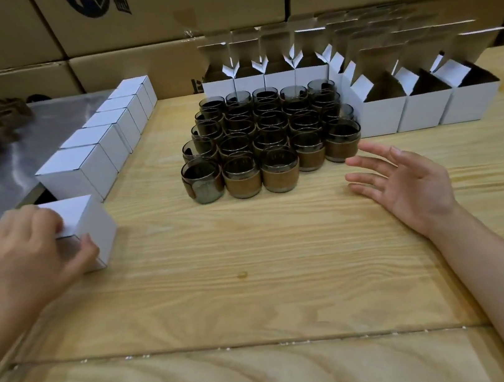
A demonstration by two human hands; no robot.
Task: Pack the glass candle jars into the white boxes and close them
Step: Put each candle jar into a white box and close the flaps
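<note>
A closed white box (94, 226) is gripped by the left hand (21, 254) at the near left of the bench (254, 256). It is set just short of the near end of a row of closed boxes (105, 137) that runs away to the far left. This is judged to be the finished stack, with this box being added to it. The left fingers (45, 218) are curled over the box's top edge, and the thumb is pressed against its near face, so the box is pinched between them.

The glass candle jars (268, 132) are massed in the middle of the bench, stacked in tiers and packed tightly. Open white boxes (421, 109) are lined up just to their right, and more (263, 79) behind them, with flaps raised. The supply is thus kept within easy reach of both hands.

The right hand (413, 186) is held low over the bench, just beside the nearest right-hand jar (343, 142). Its fingers (370, 179) are spread and nearly straight, the palm is turned to the left, and nothing is held or touched. It is judged to be placed ready for the next jar or open box.
</note>
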